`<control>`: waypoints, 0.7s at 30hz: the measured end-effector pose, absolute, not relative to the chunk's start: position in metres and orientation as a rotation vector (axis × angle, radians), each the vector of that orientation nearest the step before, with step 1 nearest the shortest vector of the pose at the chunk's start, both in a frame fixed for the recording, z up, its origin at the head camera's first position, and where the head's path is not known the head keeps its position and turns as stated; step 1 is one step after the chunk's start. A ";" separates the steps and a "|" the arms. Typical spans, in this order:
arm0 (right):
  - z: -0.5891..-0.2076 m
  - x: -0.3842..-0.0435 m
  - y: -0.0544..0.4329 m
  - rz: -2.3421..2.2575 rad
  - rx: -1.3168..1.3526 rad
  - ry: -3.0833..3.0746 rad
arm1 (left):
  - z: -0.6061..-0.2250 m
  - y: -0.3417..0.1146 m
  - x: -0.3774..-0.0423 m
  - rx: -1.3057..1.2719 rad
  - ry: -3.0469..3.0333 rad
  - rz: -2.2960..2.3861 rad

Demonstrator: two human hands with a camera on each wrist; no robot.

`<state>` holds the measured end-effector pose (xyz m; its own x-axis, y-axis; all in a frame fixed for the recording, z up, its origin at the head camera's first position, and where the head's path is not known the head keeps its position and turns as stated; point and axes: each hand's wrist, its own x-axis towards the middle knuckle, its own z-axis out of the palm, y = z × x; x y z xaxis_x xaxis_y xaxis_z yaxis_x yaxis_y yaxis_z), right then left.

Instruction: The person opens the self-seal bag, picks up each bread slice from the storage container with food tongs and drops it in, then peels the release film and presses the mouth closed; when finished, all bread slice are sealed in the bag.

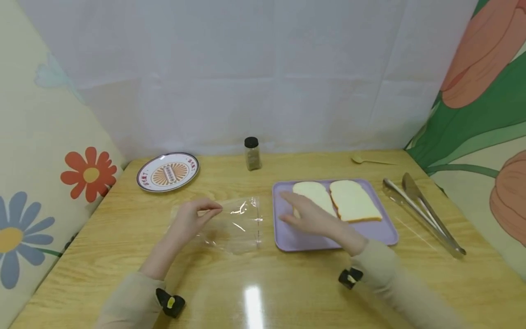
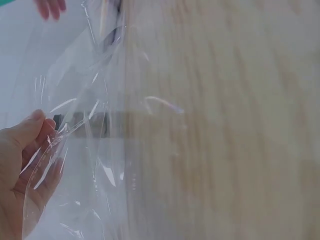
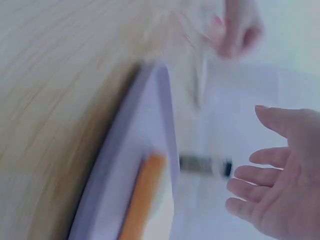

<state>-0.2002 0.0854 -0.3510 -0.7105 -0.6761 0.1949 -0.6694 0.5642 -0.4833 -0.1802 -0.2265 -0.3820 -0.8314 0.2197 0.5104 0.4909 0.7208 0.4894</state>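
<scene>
My left hand (image 1: 192, 218) pinches the edge of a clear plastic bag (image 1: 240, 228), which spreads out to the right above the table. In the left wrist view the thumb and index finger grip the film (image 2: 85, 125), and the other fingers show behind it. Over the left part of the purple tray (image 1: 283, 235), my right hand (image 1: 306, 214) is held with its fingers apart and nothing between them. Two slices of white bread, a left one (image 1: 314, 192) and a right one (image 1: 354, 201), lie on that tray. The right hand partly covers the left slice.
A patterned plate (image 1: 168, 173) sits at the back left. Behind the bag stands a black-capped shaker jar (image 1: 252, 155). Metal tongs (image 1: 423, 214) lie right of the tray, with a small spoon (image 1: 371, 161) behind. A white cloth (image 1: 263, 77) hangs at the table's back edge.
</scene>
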 end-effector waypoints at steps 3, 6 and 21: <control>-0.348 -0.195 0.131 -0.942 -1.088 2.905 | -0.381 -0.227 -0.181 -0.542 -2.501 -0.888; -0.346 -0.189 0.178 -1.022 -0.904 2.993 | -0.381 -0.228 -0.181 -0.531 -2.509 -0.899; -0.357 -0.180 0.355 -0.596 -0.143 3.103 | -0.368 -0.233 -0.181 -0.468 -2.648 -0.965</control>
<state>-0.1801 0.3550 -0.3571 -0.9957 -0.0849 0.0383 -0.0930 0.9249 -0.3687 -0.1812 -0.2331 -0.3677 -0.9071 0.2030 0.3688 0.3927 0.7238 0.5673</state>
